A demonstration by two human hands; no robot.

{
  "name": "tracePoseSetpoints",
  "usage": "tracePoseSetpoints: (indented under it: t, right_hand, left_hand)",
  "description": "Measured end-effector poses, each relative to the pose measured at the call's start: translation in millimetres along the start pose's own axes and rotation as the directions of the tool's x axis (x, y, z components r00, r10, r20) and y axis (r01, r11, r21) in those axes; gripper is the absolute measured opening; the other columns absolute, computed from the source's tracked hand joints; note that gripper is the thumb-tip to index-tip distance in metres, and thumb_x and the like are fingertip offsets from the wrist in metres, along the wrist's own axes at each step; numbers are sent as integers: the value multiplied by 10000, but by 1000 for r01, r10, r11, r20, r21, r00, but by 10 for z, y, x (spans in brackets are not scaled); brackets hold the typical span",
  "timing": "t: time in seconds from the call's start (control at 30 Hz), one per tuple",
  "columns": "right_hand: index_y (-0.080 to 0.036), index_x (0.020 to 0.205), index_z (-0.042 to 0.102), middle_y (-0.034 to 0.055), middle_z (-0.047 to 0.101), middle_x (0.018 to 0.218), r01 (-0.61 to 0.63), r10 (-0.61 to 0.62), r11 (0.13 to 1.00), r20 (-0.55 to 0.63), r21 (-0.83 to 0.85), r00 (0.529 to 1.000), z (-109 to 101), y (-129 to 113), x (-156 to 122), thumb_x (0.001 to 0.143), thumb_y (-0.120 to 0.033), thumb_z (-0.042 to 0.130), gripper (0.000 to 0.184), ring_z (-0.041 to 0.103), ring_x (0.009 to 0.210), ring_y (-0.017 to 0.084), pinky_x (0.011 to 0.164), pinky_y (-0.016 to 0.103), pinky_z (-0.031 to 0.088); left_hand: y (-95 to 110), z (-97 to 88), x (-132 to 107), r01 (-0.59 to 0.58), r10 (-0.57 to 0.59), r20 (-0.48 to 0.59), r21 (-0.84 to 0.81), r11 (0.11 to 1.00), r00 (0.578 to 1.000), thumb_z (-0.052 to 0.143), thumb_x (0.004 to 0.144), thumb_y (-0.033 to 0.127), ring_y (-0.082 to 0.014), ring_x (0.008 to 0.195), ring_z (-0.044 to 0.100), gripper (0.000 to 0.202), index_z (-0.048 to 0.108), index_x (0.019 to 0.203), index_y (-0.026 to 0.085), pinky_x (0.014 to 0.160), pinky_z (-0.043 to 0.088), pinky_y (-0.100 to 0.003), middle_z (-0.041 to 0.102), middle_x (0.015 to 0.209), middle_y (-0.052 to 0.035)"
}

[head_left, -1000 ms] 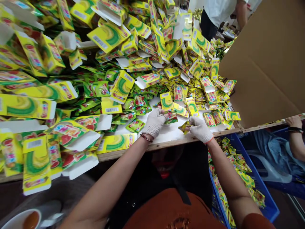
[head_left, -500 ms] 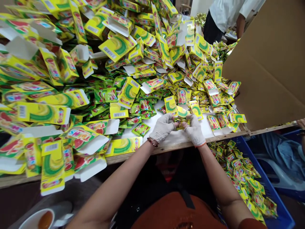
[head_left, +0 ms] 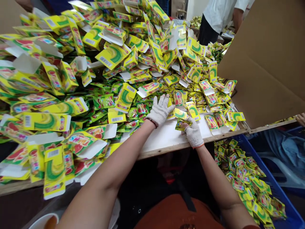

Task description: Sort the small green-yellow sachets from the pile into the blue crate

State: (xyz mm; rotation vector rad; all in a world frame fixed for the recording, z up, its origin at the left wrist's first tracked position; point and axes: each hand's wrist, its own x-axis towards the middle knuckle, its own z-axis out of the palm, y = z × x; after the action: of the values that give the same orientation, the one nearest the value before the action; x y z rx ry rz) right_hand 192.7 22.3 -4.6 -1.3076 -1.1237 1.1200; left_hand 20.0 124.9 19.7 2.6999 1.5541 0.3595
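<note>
My left hand (head_left: 160, 112), in a white glove with bare fingertips, lies flat with fingers stretched over the edge of the pile of small green packets (head_left: 107, 101). My right hand (head_left: 194, 133), gloved likewise, is closed on a small green-and-yellow packet (head_left: 181, 125) just above the white tabletop (head_left: 164, 138); whether it holds more than one I cannot tell. Beyond its fingers lie a yellow carton (head_left: 192, 110) and a carton with a watermelon print (head_left: 178, 98). My left hand partly covers another yellow carton.
A high heap of yellow cartons (head_left: 113, 55), many with open flaps, fills the left and back. On the right stands a large cardboard sheet (head_left: 264, 63). Below the table edge is a blue crate (head_left: 269, 171) of filled packs. A person in a white shirt (head_left: 218, 16) stands behind.
My left hand has left the right hand and reached forward and slightly left onto the green packets, its fingers spreading. My right hand stays near its place, still holding the packet.
</note>
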Motion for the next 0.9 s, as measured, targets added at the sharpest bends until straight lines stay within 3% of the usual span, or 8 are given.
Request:
tracePoseSetpoints:
  t: [0.13, 0.23, 0.3, 0.37, 0.47, 0.57, 0.7, 0.9]
  right_hand:
    - [-201, 1172, 514, 55, 670, 999, 27, -22, 992, -45, 120, 999, -34, 36, -11, 783, -463, 664, 492, 589, 519, 79, 434, 205, 482]
    - [-201, 1128, 505, 33, 667, 894, 82, -67, 969, -70, 234, 995, -72, 51, -37, 780, -517, 686, 504, 609, 511, 96, 438, 203, 465]
    - [-213, 1066, 511, 37, 674, 905, 138, -126, 951, -62, 278, 990, -99, 33, -66, 778, -537, 696, 471, 620, 540, 104, 457, 210, 472]
    - [-224, 1020, 523, 62, 686, 1006, 169, -177, 947, 6, 275, 984, -122, -15, -91, 775, -543, 708, 443, 609, 558, 96, 472, 221, 478]
    - [-218, 972, 545, 71, 690, 1045, 120, -152, 974, 163, 192, 975, -122, -107, -85, 732, -553, 747, 459, 579, 540, 85, 474, 236, 486]
    - [-212, 964, 542, 16, 673, 860, 53, -72, 988, 131, 142, 989, -75, -153, -30, 701, -574, 754, 496, 532, 490, 71, 440, 216, 457]
    - [-214, 1017, 531, -9, 655, 810, -2, 13, 981, -52, 195, 999, 1, -121, 36, 690, -590, 740, 540, 517, 457, 58, 406, 191, 413]
    - [-216, 1049, 531, 10, 658, 852, 2, 16, 986, -110, 168, 994, 27, -87, 22, 709, -620, 709, 558, 548, 479, 76, 425, 206, 424]
  left_hand:
    - [0, -151, -60, -101, 98, -110, -22, 995, 989, 604, 796, 227, -380, 1457, 319, 510, 573, 1303, 179, 1192, 36, -668, 423, 1537, -158]
    - [35, -307, -272, -81, 41, -137, -304, 949, 990, 598, 788, 313, -309, 1178, 582, 452, 609, 1213, 160, 1114, 350, -522, 654, 1232, -129]
    - [42, -372, -430, 20, -18, 9, -578, 816, 1000, 540, 848, 420, -227, 872, 640, 358, 660, 1063, 160, 823, 509, -360, 691, 932, -69]
    - [29, -400, -556, 159, 26, 226, -761, 629, 974, 549, 850, 539, -162, 649, 572, 422, 674, 932, 144, 595, 452, -269, 625, 723, -23]
    - [15, -408, -649, 271, 202, 409, -830, 487, 890, 667, 767, 596, -133, 579, 530, 479, 682, 863, 128, 522, 398, -237, 592, 665, -9]
    - [88, -399, -669, 179, 94, 300, -763, 621, 949, 703, 753, 568, -196, 769, 626, 501, 685, 1057, 171, 664, 498, -282, 674, 856, -36]
    - [289, -244, -713, 28, -61, -105, -294, 955, 993, 815, 653, 495, -356, 1158, 568, 918, 455, 1421, 145, 998, 459, -467, 612, 1254, -167]
    - [373, 140, -748, 60, -82, -146, -152, 987, 986, 640, 775, 241, -304, 1053, 608, 640, 453, 1373, 112, 911, 493, -408, 632, 1153, -151]
